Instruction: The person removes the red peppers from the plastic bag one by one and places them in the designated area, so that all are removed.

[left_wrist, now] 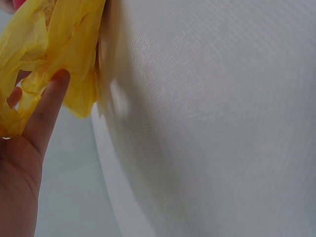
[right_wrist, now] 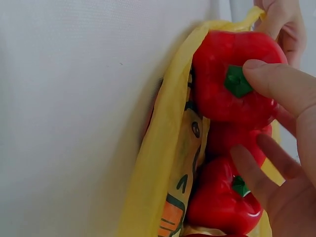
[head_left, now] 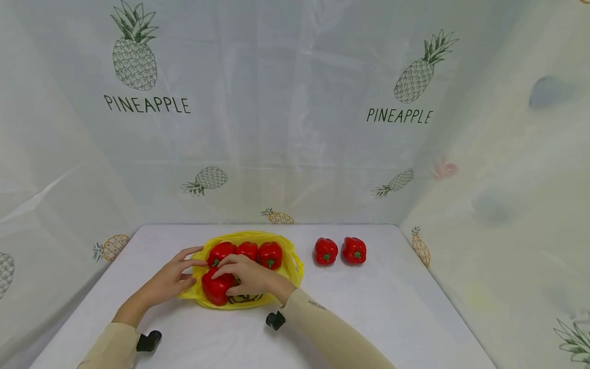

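My right hand (head_left: pixel 251 277) grips a red bell pepper (head_left: pixel 216 289) at the left side of a yellow plastic bag (head_left: pixel 295 264). In the right wrist view, the thumb lies by the green stem (right_wrist: pixel 238 81) of this pepper. Three more red bell peppers (head_left: pixel 270 255) sit in a row at the back of the bag. My left hand (head_left: pixel 170 279) is at the bag's left rim with its fingers spread. In the left wrist view, one straight finger (left_wrist: pixel 47 111) of it touches the crinkled yellow plastic.
Two red bell peppers (head_left: pixel 325 251) (head_left: pixel 354 250) stand side by side on the white table (head_left: pixel 369 312), right of the bag. A pineapple-print curtain (head_left: pixel 295 128) hangs behind the table and along both sides. Dark printing marks the bag's near inside wall.
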`<action>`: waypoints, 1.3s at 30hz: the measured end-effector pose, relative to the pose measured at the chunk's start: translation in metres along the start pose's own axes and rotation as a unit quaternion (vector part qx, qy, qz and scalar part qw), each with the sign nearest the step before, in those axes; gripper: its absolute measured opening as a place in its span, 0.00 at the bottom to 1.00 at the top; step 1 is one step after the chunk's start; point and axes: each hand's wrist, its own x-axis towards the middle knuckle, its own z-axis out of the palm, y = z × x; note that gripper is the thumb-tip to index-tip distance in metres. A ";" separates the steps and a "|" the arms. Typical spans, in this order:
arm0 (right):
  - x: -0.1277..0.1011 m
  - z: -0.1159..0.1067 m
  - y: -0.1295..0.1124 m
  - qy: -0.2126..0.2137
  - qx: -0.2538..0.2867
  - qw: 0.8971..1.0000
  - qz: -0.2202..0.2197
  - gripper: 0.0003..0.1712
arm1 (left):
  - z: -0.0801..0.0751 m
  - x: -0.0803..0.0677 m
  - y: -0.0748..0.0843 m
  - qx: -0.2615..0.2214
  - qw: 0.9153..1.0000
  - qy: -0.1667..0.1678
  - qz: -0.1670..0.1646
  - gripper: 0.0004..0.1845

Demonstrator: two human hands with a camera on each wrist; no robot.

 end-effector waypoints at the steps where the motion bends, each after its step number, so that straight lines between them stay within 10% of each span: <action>1: 0.000 0.000 0.000 -0.002 0.002 1.000 -0.002 0.29 | 0.000 0.000 0.000 0.000 1.000 0.000 0.000 0.22; 39: -0.018 -0.007 -0.011 0.040 0.003 0.999 0.009 0.29 | -0.001 0.002 0.002 0.003 1.000 -0.001 -0.004 0.21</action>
